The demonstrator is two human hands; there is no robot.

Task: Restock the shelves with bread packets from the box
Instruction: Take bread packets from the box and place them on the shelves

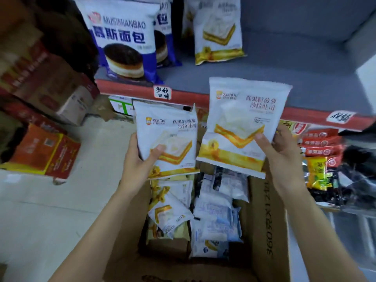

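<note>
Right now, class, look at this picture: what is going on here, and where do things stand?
A person is restocking a shop shelf. The left hand grips one yellow-and-white bread packet, and the right hand grips a matching packet, both held above the open cardboard box, which still holds more packets. On the grey shelf stand a blue mousse-bread packet and one yellow-and-white packet. Neither held packet is on the shelf yet.

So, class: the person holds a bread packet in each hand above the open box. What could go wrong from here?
1. The left hand and right hand each pinch a packet by one edge; the right packet or left packet might slip back into the box.
2. The upright yellow packet on the shelf may topple if nudged.
</note>
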